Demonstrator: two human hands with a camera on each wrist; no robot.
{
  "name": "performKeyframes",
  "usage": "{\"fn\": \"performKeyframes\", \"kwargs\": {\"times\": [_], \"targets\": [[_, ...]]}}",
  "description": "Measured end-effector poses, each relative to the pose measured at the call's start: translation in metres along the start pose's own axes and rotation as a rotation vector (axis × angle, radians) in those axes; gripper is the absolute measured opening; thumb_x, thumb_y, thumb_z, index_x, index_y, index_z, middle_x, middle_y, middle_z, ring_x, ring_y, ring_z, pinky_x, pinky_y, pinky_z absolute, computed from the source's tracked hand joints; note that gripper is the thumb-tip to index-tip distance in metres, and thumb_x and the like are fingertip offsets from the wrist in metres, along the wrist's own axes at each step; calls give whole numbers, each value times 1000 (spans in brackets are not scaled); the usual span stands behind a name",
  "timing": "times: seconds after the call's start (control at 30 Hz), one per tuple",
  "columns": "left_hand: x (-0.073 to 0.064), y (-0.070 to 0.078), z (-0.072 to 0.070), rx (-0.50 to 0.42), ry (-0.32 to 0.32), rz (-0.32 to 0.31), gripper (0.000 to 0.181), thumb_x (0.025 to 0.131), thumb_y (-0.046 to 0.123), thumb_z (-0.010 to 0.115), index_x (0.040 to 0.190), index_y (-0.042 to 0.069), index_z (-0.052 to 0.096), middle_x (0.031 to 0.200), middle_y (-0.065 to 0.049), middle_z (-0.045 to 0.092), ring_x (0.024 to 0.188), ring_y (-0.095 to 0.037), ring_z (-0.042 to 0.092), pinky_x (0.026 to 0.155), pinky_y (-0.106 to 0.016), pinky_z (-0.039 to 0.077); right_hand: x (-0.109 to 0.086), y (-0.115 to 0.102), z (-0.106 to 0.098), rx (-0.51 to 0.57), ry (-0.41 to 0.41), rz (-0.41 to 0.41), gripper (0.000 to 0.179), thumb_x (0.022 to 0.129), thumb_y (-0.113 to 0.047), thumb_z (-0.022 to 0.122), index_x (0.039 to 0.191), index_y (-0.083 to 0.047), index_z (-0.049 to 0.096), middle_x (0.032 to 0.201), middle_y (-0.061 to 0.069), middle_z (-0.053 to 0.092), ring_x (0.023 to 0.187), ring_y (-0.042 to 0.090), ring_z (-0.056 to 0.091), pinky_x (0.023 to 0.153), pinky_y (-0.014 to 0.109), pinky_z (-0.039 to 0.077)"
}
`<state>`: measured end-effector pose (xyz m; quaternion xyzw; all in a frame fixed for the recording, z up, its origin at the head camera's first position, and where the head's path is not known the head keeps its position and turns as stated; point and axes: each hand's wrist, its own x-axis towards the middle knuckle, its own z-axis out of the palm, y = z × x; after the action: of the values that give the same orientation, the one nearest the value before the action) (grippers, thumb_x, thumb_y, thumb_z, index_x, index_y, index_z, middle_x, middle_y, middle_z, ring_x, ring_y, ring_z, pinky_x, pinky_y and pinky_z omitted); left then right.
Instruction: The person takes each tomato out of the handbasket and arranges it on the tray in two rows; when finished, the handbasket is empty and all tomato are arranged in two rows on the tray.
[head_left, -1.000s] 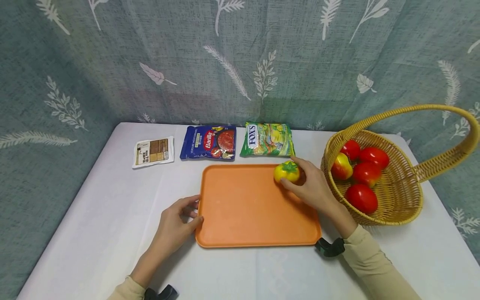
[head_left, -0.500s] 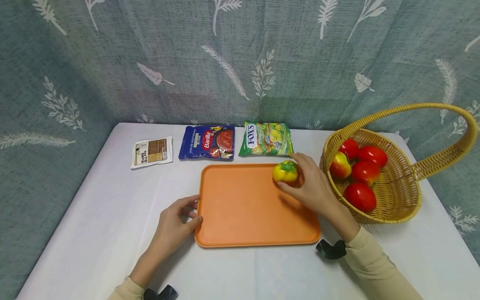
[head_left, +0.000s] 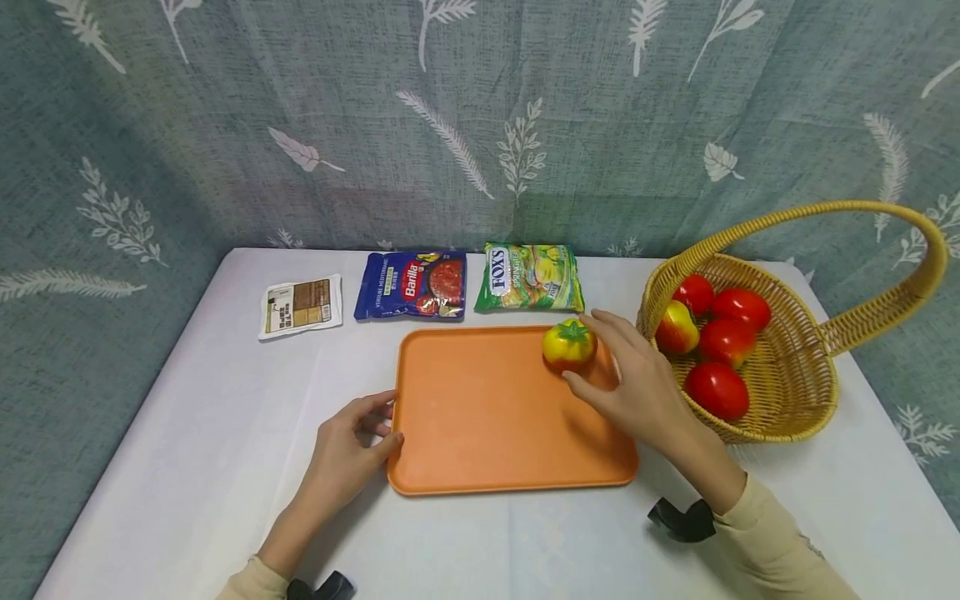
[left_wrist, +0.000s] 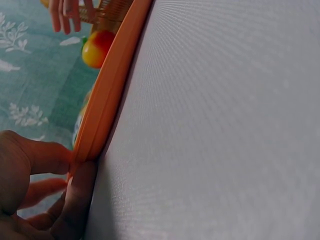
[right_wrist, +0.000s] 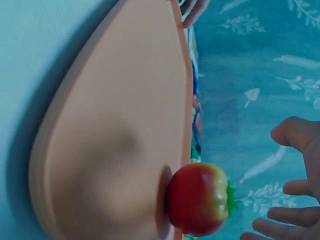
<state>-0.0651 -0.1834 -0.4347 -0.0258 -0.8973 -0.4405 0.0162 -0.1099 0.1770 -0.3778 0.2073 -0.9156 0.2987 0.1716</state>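
A red-and-yellow, tomato-like fruit (head_left: 566, 346) with a green leafy top sits in the far right corner of the orange tray (head_left: 487, 408). My right hand (head_left: 641, 392) is just right of it, fingers spread. In the right wrist view a gap shows between that hand (right_wrist: 300, 185) and the fruit (right_wrist: 196, 200), so nothing is held there. At the tray's left side, my left hand (head_left: 345, 454) pinches the rim between thumb and fingers. The left wrist view shows the thumb and fingertips on the tray's edge (left_wrist: 107, 95).
A wicker basket (head_left: 795, 408) with a tall handle and several red fruits stands right of the tray. Behind the tray lie a green candy bag (head_left: 532, 279), a blue sauce pouch (head_left: 412, 287) and a small white-brown packet (head_left: 302, 307). A patterned cloth hangs behind.
My right hand has let go of the fruit and drawn back to the right, its fingers opening. The fruit stays in the tray's corner. My left hand keeps its grip.
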Motion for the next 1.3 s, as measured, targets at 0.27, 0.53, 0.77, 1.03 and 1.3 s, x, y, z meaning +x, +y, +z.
{"fn": "performKeyframes", "kwargs": {"times": [0.27, 0.53, 0.77, 1.03, 1.3], "targets": [[0, -1, -1, -3, 2, 11, 55, 78, -2, 80, 129, 5, 65, 102, -5, 67, 81, -13, 63, 71, -28, 48, -11, -7, -14, 0, 6, -13, 61, 78, -22, 84, 132, -5, 62, 136, 13, 58, 122, 31, 57, 92, 53, 50], [0, -1, 0, 4, -5, 8, 55, 78, -1, 80, 130, 5, 65, 103, -6, 67, 81, -13, 63, 70, -27, 48, -22, -9, -28, -5, 39, -47, 58, 78, -16, 84, 131, -6, 63, 130, 8, 63, 115, 24, 61, 82, 45, 56], [0, -2, 0, -1, 5, 21, 55, 77, -3, 80, 129, 5, 65, 102, -5, 67, 81, -13, 64, 71, -28, 48, -32, -7, -39, -21, 60, -35, 56, 76, -12, 85, 128, -5, 65, 125, 8, 66, 113, 23, 62, 93, 25, 49], [1, -3, 1, 15, -1, 12, 55, 77, 0, 80, 130, 5, 65, 102, -4, 67, 80, -13, 63, 69, -26, 48, -35, -7, -55, -11, 140, -65, 51, 73, -7, 83, 122, -5, 69, 116, 7, 70, 99, 22, 67, 88, 7, 39], [0, -4, 1, 12, 13, 29, 54, 77, -1, 80, 129, 5, 65, 101, -4, 67, 80, -12, 64, 71, -26, 47, -36, 2, -67, -3, 181, -72, 49, 70, -2, 83, 117, -6, 71, 112, 7, 72, 95, 22, 67, 88, 8, 41]]}}
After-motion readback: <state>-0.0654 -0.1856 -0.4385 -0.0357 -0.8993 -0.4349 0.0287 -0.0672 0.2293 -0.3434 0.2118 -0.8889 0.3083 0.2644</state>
